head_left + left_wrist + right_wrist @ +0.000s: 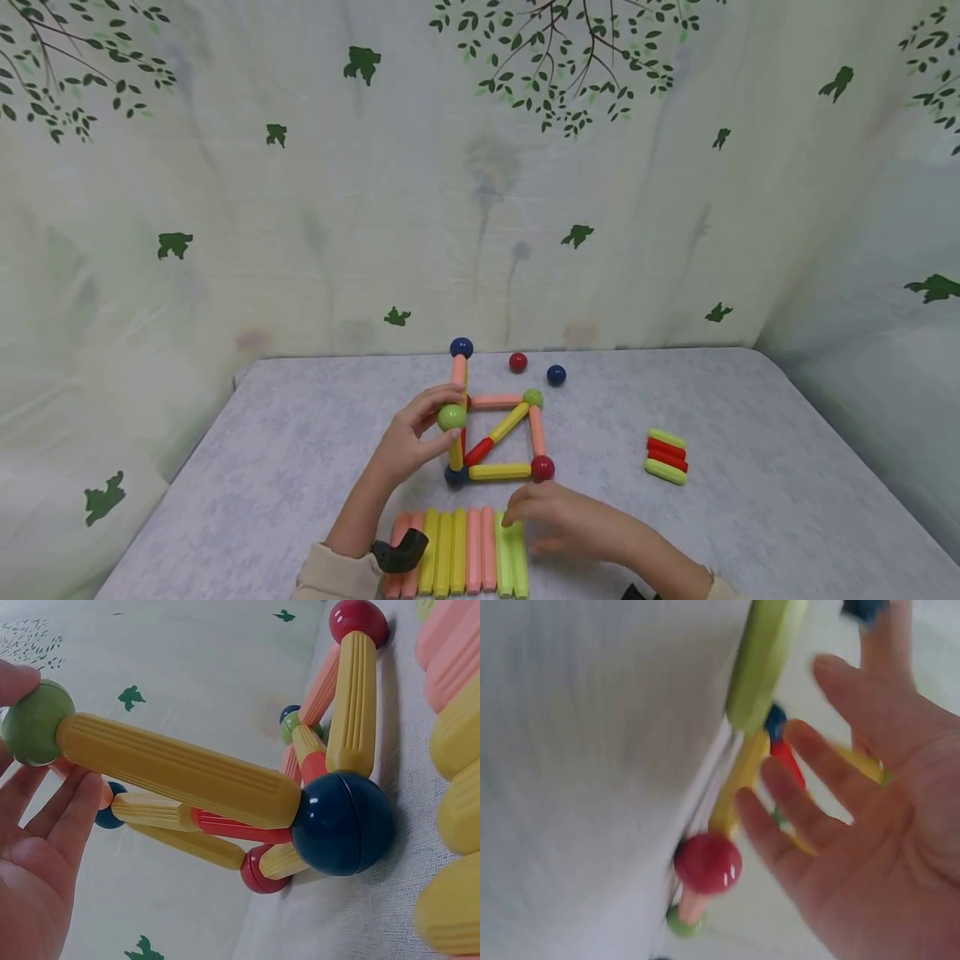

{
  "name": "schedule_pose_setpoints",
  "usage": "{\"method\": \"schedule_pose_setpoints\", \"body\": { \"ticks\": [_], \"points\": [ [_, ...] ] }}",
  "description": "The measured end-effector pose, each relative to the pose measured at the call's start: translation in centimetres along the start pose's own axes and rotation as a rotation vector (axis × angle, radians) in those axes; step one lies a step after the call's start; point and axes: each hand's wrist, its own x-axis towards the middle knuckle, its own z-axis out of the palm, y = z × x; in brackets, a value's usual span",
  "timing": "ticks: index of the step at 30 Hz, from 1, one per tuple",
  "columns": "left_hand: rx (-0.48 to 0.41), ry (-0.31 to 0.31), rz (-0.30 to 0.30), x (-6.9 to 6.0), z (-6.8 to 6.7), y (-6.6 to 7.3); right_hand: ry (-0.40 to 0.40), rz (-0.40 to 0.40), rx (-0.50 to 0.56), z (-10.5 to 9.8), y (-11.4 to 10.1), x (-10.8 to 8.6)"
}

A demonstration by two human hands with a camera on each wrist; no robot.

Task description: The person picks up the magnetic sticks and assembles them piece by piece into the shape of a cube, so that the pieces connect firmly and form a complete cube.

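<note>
1. Closest to the person, a row of sticks (444, 552) in pink, yellow and light green lies side by side, reaching from under the left wrist to the right hand.
2. The right hand (573, 521), blurred, is over the light green end of that row, its fingers extended, slightly apart and holding nothing; I can't tell whether a fingertip touches a stick.
3. Ahead and to its left, the left hand (408, 437) has thumb and fingers clamped on a green ball (452, 417).
4. Below that grip, a yellow stick (180, 769) joins the green ball to a dark blue ball (343, 823), the frame's near corner.
5. From there another yellow stick (498, 472) runs to a red ball (542, 468), just beyond the right hand's fingers.
6. Off to the right of the right hand, well apart, four short sticks (667, 457) in green and red lie together.
7. Beyond the left hand's fingers, a pink stick (459, 369) hangs below a raised blue ball (461, 348); its lower end is hidden.
8. Farther past both hands, a loose red ball (518, 362) and a loose blue ball (556, 375) sit near the table's (300, 392) back edge, before a leaf-printed curtain (420, 208).
</note>
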Motion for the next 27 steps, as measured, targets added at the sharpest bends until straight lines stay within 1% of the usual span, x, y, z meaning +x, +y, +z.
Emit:
{"method": "schedule_pose_setpoints", "body": {
  "ticks": [2,3,7,9,11,12,14,16,17,19,21,22,24,25,27],
  "points": [
    [-0.003,0.009,-0.008,0.0,-0.1,-0.6,-0.052,-0.045,-0.045,0.5,-0.4,0.0],
    [-0.002,0.011,-0.009,0.0,-0.2,-1.0,-0.059,-0.054,-0.078,0.7,-0.5,0.0],
    [0.0,0.015,-0.026,-0.1,-0.5,-2.6,-0.065,-0.016,-0.157,0.9,-0.6,0.0],
    [0.003,0.016,-0.016,-0.1,-0.5,-3.0,-0.093,0.028,-0.14,0.4,-0.5,-0.1],
    [0.001,0.018,-0.006,-0.1,-0.6,-3.2,-0.12,0.089,-0.052,-0.6,-0.5,-0.1],
    [0.005,0.018,0.004,-0.1,-0.6,-3.3,-0.116,0.114,-0.002,-1.2,-0.4,-0.1],
    [0.011,0.019,0.014,-0.1,-0.6,-3.4,-0.06,0.169,0.104,-2.6,-0.3,0.1],
    [0.008,0.019,0.009,-0.1,-0.6,-3.4,0.057,0.192,0.172,-3.8,-0.2,0.5],
    [0.008,0.017,0.007,-0.1,-0.6,-3.4,0.126,0.193,0.191,-4.3,-0.1,0.7],
    [0.005,0.017,-0.016,-0.1,-0.6,-3.3,0.27,0.184,0.186,-5.1,-0.1,1.4],
    [0.003,0.015,-0.044,-0.1,-0.6,-2.9,0.377,0.171,0.171,-5.5,-0.2,2.2],
    [0.002,0.013,-0.052,-0.1,-0.6,-2.6,0.417,0.167,0.175,-5.6,-0.3,2.7],
    [0.006,0.01,-0.059,-0.1,-0.5,-1.8,0.469,0.163,0.184,-5.8,-0.4,3.4],
    [0.008,0.011,-0.059,-0.1,-0.4,-1.3,0.483,0.164,0.194,-5.8,-0.5,3.6],
    [0.026,0.015,-0.039,0.0,-0.3,-0.7,0.509,0.159,0.202,-5.8,-0.7,4.0]
  ]
}}
